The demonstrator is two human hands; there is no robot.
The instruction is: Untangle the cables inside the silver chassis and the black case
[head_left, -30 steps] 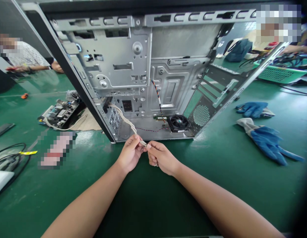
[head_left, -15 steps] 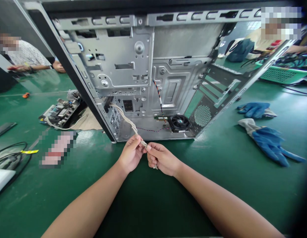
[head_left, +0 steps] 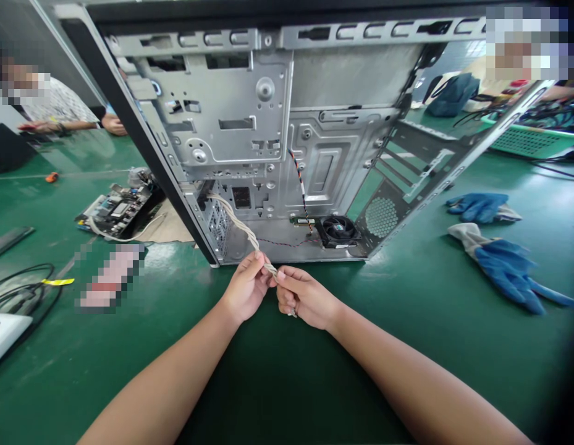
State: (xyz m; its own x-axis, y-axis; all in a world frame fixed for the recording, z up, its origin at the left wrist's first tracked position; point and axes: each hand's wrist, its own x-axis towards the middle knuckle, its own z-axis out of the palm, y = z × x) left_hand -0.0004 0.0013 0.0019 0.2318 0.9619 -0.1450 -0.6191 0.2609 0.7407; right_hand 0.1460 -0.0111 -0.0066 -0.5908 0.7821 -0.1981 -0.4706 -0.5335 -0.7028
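A twisted bundle of pale cables [head_left: 238,222] runs out of the lower left front of an upright, open computer case [head_left: 222,99]. My left hand [head_left: 247,287] pinches the bundle just outside the case's bottom edge. Close to its right, my right hand [head_left: 308,296] is closed around the same cables, and a short end pokes out below the fingers. Inside, on the case floor, lie a black cooling fan [head_left: 337,230] and a small green circuit stick [head_left: 302,220]. A striped thin wire [head_left: 299,176] hangs down near them.
Left of the case are a motherboard [head_left: 117,207] on cardboard, a blurred-out flat object [head_left: 110,277] and black cables [head_left: 22,290]. Blue work gloves [head_left: 504,266] lie right, before a green basket [head_left: 523,139] of cables. A person [head_left: 59,102] sits at the far left, another at the far right.
The whole view has shifted slightly, so the case and surrounding things sit a little further right. Both hands keep their hold on the cables in nearly the same pose.
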